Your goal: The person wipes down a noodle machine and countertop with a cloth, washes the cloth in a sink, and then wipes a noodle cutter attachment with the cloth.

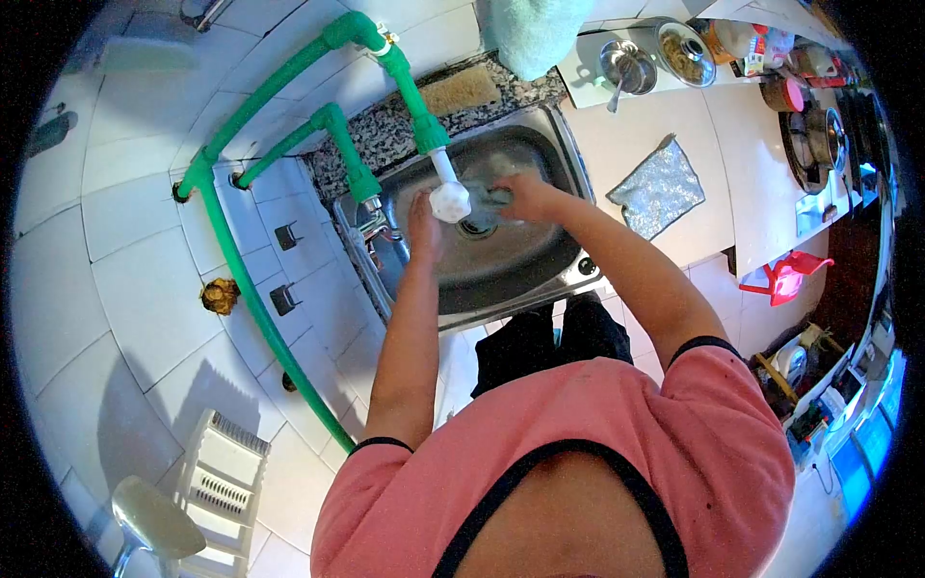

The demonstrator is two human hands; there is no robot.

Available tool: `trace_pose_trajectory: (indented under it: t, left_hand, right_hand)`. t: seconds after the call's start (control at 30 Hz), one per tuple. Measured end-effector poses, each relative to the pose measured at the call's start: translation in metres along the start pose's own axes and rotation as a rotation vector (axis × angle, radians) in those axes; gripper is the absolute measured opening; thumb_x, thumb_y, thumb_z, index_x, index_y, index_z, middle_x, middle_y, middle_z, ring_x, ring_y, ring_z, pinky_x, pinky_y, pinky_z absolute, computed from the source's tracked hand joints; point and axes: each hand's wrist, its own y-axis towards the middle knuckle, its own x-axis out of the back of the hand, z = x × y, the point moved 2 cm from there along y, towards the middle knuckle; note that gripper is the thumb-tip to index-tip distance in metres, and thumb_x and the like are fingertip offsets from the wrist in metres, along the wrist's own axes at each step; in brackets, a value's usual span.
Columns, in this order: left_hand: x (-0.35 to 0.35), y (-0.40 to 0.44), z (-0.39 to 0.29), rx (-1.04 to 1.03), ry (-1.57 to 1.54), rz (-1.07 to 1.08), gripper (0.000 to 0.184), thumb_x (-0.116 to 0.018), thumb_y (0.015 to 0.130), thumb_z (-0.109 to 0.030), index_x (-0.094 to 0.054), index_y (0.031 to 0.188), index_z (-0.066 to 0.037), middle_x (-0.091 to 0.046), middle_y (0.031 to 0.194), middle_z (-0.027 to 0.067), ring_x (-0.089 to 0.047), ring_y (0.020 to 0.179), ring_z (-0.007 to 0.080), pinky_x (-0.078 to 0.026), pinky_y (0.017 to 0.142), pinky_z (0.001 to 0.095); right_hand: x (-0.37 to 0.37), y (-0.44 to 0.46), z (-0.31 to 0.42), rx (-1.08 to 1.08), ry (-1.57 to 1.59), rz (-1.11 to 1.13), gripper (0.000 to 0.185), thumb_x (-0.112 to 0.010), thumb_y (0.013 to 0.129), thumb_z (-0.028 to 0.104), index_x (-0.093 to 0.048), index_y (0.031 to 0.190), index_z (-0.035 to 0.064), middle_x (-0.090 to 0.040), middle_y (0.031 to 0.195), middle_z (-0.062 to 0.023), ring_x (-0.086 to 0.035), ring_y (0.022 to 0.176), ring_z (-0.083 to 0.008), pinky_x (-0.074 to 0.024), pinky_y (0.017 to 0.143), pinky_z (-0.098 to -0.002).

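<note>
Over the sink (515,270), left hand (424,227) and right hand (527,198) are being held apart (any grip cannot be told) near the white nozzle (450,203).

Brushed metal sink (525,275) — smooth, shiny; green pipe (252,303) — matt plastic.
</note>
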Motion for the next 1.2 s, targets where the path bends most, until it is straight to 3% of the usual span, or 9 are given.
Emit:
trace_pose_trajectory:
  t: [0.13, 0.2, 0.23, 0.3, 0.47, 0.77, 0.87, 1.0, 1.2]
  left_hand:
    - [-0.036, -0.033, -0.037, 0.123, -0.378, 0.051, 0.015, -0.061, 0.088, -0.019, -0.06, 0.098, -0.009, -0.063, 0.085, 0.0018, -0.063, 0.078, 0.0182, -0.051, 0.07, 0.0326]
    - [-0.044, -0.033, -0.036, 0.171, -0.386, 0.077, 0.017, -0.061, 0.088, -0.022, -0.061, 0.099, -0.009, -0.062, 0.085, 0.0016, -0.063, 0.078, 0.0193, -0.05, 0.072, 0.0345]
    - [-0.034, -0.027, -0.026, -0.073, -0.04, 0.034, 0.023, -0.063, 0.086, -0.027, -0.06, 0.101, -0.009, -0.062, 0.088, 0.0032, -0.062, 0.079, 0.0212, -0.051, 0.073, 0.0366]
    - [-0.029, -0.029, -0.016, -0.012, -0.017, -0.105, 0.032, -0.064, 0.085, -0.035, -0.058, 0.105, -0.01, -0.06, 0.093, 0.0063, -0.061, 0.082, 0.0244, -0.051, 0.073, 0.0415]
    - [-0.039, -0.036, 0.022, 0.591, -0.438, 0.004, 0.046, -0.057, 0.087, -0.049, -0.054, 0.115, -0.012, -0.059, 0.106, 0.009, -0.058, 0.093, 0.0282, -0.049, 0.077, 0.0486]
    - [-0.066, -0.026, 0.017, 0.629, -0.326, 0.004, 0.048, -0.055, 0.089, -0.046, -0.053, 0.122, -0.011, -0.057, 0.116, 0.0106, -0.055, 0.105, 0.029, -0.046, 0.085, 0.0492]
    - [-0.066, -0.023, 0.016, 0.635, -0.319, -0.002, 0.049, -0.055, 0.089, -0.045, -0.053, 0.124, -0.01, -0.057, 0.119, 0.0111, -0.054, 0.108, 0.0293, -0.045, 0.088, 0.0495]
    - [-0.066, -0.02, 0.018, 0.638, -0.297, -0.002, 0.05, -0.054, 0.09, -0.044, -0.052, 0.127, -0.01, -0.056, 0.124, 0.0118, -0.052, 0.113, 0.0296, -0.044, 0.092, 0.0498]
    - [-0.07, -0.037, -0.019, 0.615, -0.291, 0.031, 0.049, -0.057, 0.09, -0.039, -0.052, 0.129, -0.009, -0.056, 0.127, 0.0117, -0.051, 0.118, 0.0293, -0.042, 0.097, 0.048]
  right_hand:
    - [-0.011, -0.012, -0.023, -0.135, -0.205, 0.135, 0.048, -0.069, 0.074, 0.017, -0.06, 0.12, 0.0042, -0.061, 0.118, -0.0173, -0.06, 0.106, -0.0313, -0.0461, 0.091, -0.0382]
    - [-0.033, -0.009, -0.058, -0.17, 0.822, -0.131, 0.041, -0.065, 0.077, 0.02, -0.061, 0.114, 0.0025, -0.063, 0.113, -0.0152, -0.06, 0.104, -0.0307, -0.0459, 0.09, -0.0393]
    - [-0.059, 0.003, -0.087, 0.149, 0.348, -0.25, 0.036, -0.063, 0.08, 0.022, -0.063, 0.107, -0.0001, -0.064, 0.105, -0.0114, -0.06, 0.1, -0.0253, -0.0457, 0.089, -0.0393]
    - [-0.048, -0.009, -0.016, -0.322, 1.383, -0.086, 0.035, -0.063, 0.085, 0.029, -0.064, 0.111, 0.0056, -0.063, 0.111, -0.0112, -0.057, 0.103, -0.0219, -0.0446, 0.09, -0.0392]
    - [-0.079, 0.029, 0.061, -0.727, 0.033, -0.543, 0.052, -0.059, 0.083, 0.054, -0.065, 0.099, 0.0053, -0.067, 0.08, -0.0091, -0.064, 0.075, -0.0261, -0.049, 0.077, -0.0454]
    - [-0.049, 0.032, 0.041, -0.263, 0.412, -0.945, 0.031, -0.065, 0.075, 0.033, -0.065, 0.088, 0.0057, -0.065, 0.089, -0.018, -0.063, 0.086, -0.0358, -0.0516, 0.071, -0.0463]
    - [-0.076, 0.04, 0.054, -0.167, 0.425, -0.66, 0.027, -0.066, 0.075, 0.032, -0.065, 0.084, 0.0066, -0.064, 0.087, -0.0178, -0.064, 0.081, -0.0358, -0.0517, 0.067, -0.0478]
    - [-0.099, 0.026, 0.102, -0.944, 0.911, -0.738, 0.026, -0.066, 0.07, 0.029, -0.07, 0.082, 0.0065, -0.066, 0.077, -0.0154, -0.065, 0.082, -0.0356, -0.0518, 0.07, -0.0467]
    - [-0.047, 0.028, 0.006, -0.555, 0.846, -0.65, 0.039, -0.064, 0.077, 0.042, -0.07, 0.092, 0.0066, -0.068, 0.088, -0.0173, -0.065, 0.086, -0.0334, -0.0515, 0.076, -0.0452]
